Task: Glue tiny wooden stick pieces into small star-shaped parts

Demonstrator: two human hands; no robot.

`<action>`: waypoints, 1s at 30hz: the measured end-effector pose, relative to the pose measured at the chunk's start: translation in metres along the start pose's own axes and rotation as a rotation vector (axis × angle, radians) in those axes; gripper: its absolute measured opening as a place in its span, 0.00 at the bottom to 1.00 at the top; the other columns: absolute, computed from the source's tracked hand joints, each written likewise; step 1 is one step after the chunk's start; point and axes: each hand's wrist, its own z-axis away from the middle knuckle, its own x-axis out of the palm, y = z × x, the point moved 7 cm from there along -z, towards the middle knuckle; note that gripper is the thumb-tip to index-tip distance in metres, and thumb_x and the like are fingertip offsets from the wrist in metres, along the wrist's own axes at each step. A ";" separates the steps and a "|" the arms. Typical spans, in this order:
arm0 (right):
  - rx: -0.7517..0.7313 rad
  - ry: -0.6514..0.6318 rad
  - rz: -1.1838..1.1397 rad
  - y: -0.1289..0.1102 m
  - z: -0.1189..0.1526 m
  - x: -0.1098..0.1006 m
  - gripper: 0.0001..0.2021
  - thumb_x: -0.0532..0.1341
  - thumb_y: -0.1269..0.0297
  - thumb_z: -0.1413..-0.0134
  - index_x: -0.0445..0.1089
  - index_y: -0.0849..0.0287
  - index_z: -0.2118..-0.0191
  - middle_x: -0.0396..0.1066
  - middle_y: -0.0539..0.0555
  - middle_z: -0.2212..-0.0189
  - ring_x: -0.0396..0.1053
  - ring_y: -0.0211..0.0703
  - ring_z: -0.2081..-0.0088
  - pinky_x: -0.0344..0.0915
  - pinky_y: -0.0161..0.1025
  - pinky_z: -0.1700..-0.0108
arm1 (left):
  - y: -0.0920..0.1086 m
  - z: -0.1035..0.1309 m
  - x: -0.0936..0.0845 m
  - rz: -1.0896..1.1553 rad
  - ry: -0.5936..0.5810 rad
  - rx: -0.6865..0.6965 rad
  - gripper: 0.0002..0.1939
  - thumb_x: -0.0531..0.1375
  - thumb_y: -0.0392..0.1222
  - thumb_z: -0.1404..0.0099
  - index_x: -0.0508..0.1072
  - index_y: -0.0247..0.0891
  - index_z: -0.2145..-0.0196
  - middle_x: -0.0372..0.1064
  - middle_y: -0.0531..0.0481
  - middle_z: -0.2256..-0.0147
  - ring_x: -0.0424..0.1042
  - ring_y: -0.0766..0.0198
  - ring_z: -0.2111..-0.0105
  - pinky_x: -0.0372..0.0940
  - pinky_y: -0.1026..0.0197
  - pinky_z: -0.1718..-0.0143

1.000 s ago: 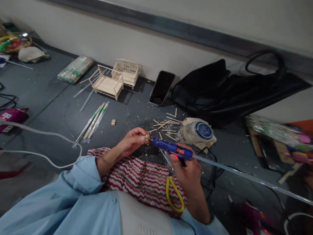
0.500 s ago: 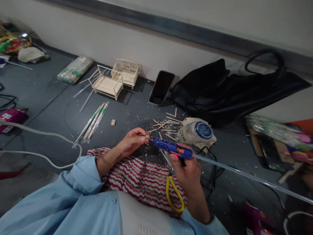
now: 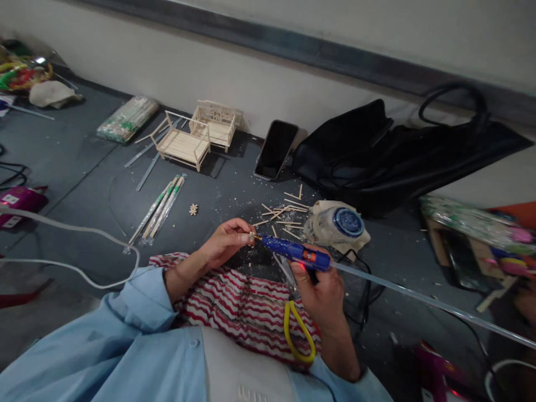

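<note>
My right hand is wrapped round a blue glue gun, whose metal nozzle points left. A long clear glue stick runs out of its back end. The fingers of my left hand pinch a small pale wooden piece, mostly hidden by the fingertips. The nozzle tip is at that piece; whether it touches, I cannot tell. Close by lie loose thin wooden sticks and a small star-shaped wooden piece. Two miniature wooden bench-like frames stand farther back.
A jar with a blue lid stands on a cloth right of the sticks. Behind are a phone and a black bag. Wrapped sticks lie left. A striped cloth and yellow-handled tool lie below my hands.
Almost nothing differs. Both hands hold the same position, with the glue gun's nozzle still at the small wooden piece; the view has shifted very slightly.
</note>
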 end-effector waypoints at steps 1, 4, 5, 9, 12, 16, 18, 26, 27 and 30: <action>0.005 -0.003 0.003 0.000 0.000 0.000 0.15 0.53 0.51 0.34 0.69 0.57 0.54 0.76 0.59 0.60 0.74 0.52 0.58 0.71 0.48 0.58 | 0.000 0.000 0.000 -0.001 0.002 0.000 0.14 0.74 0.37 0.54 0.75 0.35 0.71 0.73 0.52 0.69 0.71 0.69 0.70 0.64 0.63 0.62; 0.017 -0.004 0.004 0.001 0.000 0.000 0.15 0.54 0.51 0.35 0.69 0.57 0.54 0.76 0.59 0.60 0.74 0.52 0.59 0.71 0.47 0.59 | 0.001 0.001 0.000 0.000 -0.002 0.004 0.14 0.74 0.38 0.54 0.75 0.35 0.71 0.73 0.52 0.69 0.71 0.69 0.70 0.64 0.63 0.62; 0.020 0.000 0.003 0.001 0.000 0.000 0.15 0.54 0.52 0.35 0.69 0.57 0.54 0.76 0.59 0.60 0.74 0.52 0.59 0.71 0.47 0.59 | 0.001 0.001 0.001 0.001 -0.005 0.006 0.14 0.74 0.38 0.54 0.75 0.35 0.71 0.73 0.52 0.69 0.71 0.69 0.70 0.64 0.63 0.62; 0.011 0.005 0.000 0.000 -0.001 -0.001 0.15 0.54 0.52 0.34 0.68 0.57 0.54 0.76 0.59 0.60 0.75 0.51 0.59 0.71 0.47 0.59 | 0.001 0.001 0.000 0.008 -0.009 0.014 0.14 0.74 0.38 0.53 0.75 0.35 0.70 0.73 0.52 0.69 0.71 0.69 0.70 0.64 0.63 0.62; 0.008 0.009 0.011 0.001 0.000 0.000 0.16 0.53 0.51 0.34 0.69 0.57 0.55 0.76 0.59 0.61 0.75 0.52 0.59 0.71 0.47 0.58 | 0.001 0.001 0.000 0.005 -0.010 0.016 0.14 0.74 0.38 0.53 0.74 0.35 0.70 0.73 0.52 0.69 0.71 0.68 0.70 0.63 0.63 0.62; 0.022 0.007 0.015 0.004 0.000 0.001 0.16 0.53 0.50 0.35 0.69 0.57 0.55 0.76 0.59 0.61 0.75 0.53 0.59 0.71 0.48 0.58 | 0.002 0.001 0.001 0.010 -0.012 0.022 0.14 0.74 0.39 0.52 0.74 0.36 0.70 0.73 0.52 0.69 0.72 0.68 0.70 0.64 0.63 0.62; 0.016 0.005 0.011 0.004 0.000 0.001 0.16 0.54 0.50 0.35 0.69 0.56 0.55 0.76 0.59 0.61 0.75 0.53 0.58 0.71 0.48 0.58 | 0.002 0.001 0.001 0.014 -0.009 0.023 0.14 0.74 0.39 0.52 0.74 0.36 0.70 0.73 0.52 0.69 0.72 0.68 0.70 0.64 0.63 0.62; 0.008 -0.004 0.014 0.001 0.001 0.001 0.16 0.53 0.51 0.35 0.68 0.57 0.54 0.76 0.60 0.60 0.75 0.53 0.59 0.71 0.49 0.59 | 0.002 0.001 -0.001 0.012 0.007 0.014 0.16 0.74 0.39 0.53 0.74 0.35 0.70 0.73 0.52 0.68 0.72 0.68 0.70 0.66 0.62 0.61; 0.006 -0.005 0.012 0.001 0.001 0.001 0.16 0.53 0.51 0.35 0.68 0.57 0.54 0.76 0.60 0.60 0.74 0.52 0.59 0.71 0.48 0.59 | 0.002 0.001 -0.001 0.014 0.009 0.013 0.16 0.74 0.39 0.53 0.74 0.35 0.70 0.73 0.52 0.68 0.72 0.68 0.70 0.66 0.63 0.61; -0.005 -0.004 0.005 0.000 0.000 0.002 0.15 0.54 0.52 0.35 0.68 0.57 0.55 0.76 0.59 0.61 0.74 0.52 0.60 0.71 0.47 0.60 | 0.002 0.001 -0.001 0.015 0.012 0.013 0.16 0.74 0.40 0.53 0.74 0.36 0.70 0.73 0.52 0.69 0.72 0.68 0.70 0.66 0.63 0.62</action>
